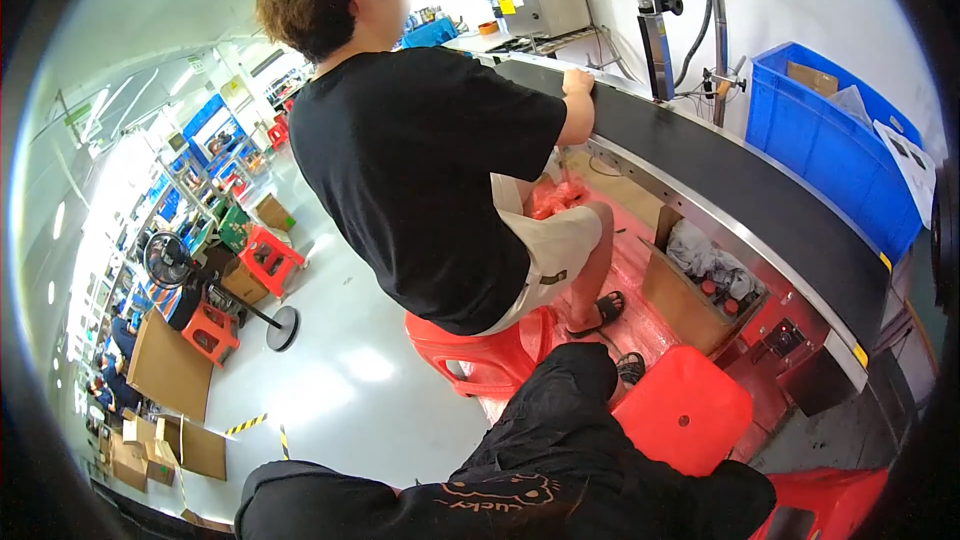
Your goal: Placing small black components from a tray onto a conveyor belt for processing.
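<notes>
Conveyor (740, 185), long axis slanting, far left to near right

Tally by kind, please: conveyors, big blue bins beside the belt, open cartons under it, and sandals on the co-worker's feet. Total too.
Conveyor: 1
Blue bin: 1
Open carton: 1
Black sandals: 2
Total: 5

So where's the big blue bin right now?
In the head view, the blue bin is at the upper right, along the far side of the black conveyor belt.
</notes>
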Tool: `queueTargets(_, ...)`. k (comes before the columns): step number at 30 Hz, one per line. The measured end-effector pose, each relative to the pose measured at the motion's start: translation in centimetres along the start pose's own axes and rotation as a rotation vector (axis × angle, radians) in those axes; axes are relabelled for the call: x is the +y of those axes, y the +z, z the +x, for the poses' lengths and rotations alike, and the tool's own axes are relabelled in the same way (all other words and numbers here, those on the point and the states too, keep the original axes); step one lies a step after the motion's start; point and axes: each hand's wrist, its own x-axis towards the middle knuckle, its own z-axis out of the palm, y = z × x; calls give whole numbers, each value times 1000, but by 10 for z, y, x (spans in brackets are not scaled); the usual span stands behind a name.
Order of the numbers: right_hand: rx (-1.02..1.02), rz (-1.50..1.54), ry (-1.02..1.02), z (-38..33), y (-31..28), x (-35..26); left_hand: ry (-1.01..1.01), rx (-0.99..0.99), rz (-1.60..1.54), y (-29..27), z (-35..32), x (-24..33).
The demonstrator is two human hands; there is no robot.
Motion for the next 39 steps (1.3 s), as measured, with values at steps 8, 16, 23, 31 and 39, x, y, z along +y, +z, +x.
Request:
queueTargets(8,24,21,32,-32,19,24,39,157,65,41,14,-7)
queueTargets(16,100,57,97,-82,50,40,146,297,143,66,43,-7)
queueTargets(23,194,61,181,-134,74,37,295,418,168,86,86,15)
queueTargets(31,315,113,243,-177,133,43,468,568,225,72,134,17)
queueTargets(39,359,98,335,-216,161,26,487,519,118,46,175,15)
